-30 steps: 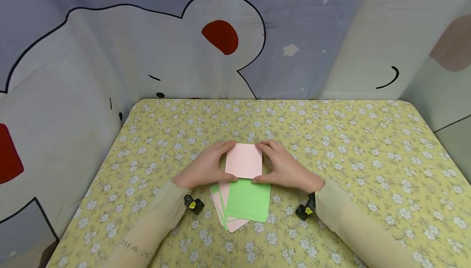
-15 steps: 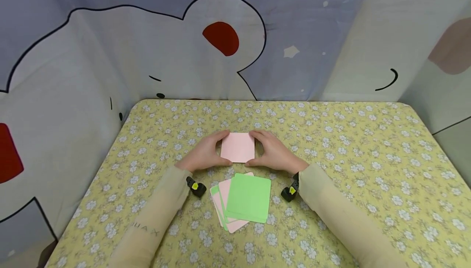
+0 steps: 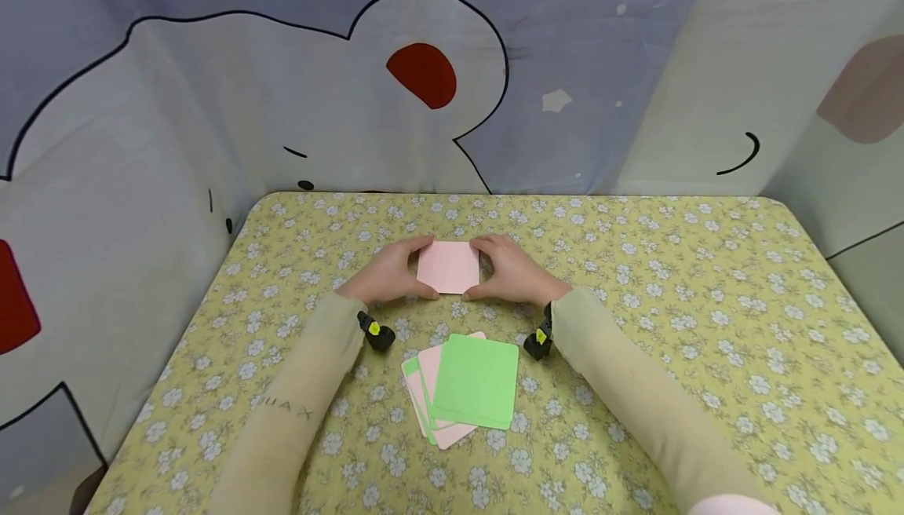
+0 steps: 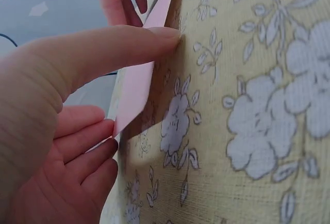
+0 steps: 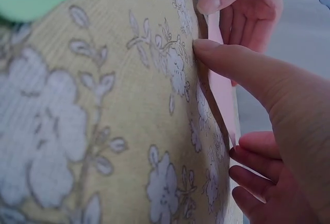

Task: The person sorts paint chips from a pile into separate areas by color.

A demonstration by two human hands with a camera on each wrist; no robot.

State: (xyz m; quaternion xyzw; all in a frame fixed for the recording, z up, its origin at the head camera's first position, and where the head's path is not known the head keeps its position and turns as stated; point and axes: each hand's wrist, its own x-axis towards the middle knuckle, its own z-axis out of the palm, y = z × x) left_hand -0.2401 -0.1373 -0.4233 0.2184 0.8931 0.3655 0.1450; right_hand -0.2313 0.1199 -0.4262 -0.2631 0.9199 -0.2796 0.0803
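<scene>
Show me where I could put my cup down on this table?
The flowered cloth lies bare right of the right hand, and left of the left hand. The middle is crowded: both hands hold a pink sheet, with a paper stack nearer.

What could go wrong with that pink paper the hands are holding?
1. The pink paper is held only at its edges by the left hand and right hand; a tight grip might bend or crease it.
2. One edge looks lifted off the tablecloth, so it might slip.
3. A sleeve might knock the paper stack nearby.
</scene>
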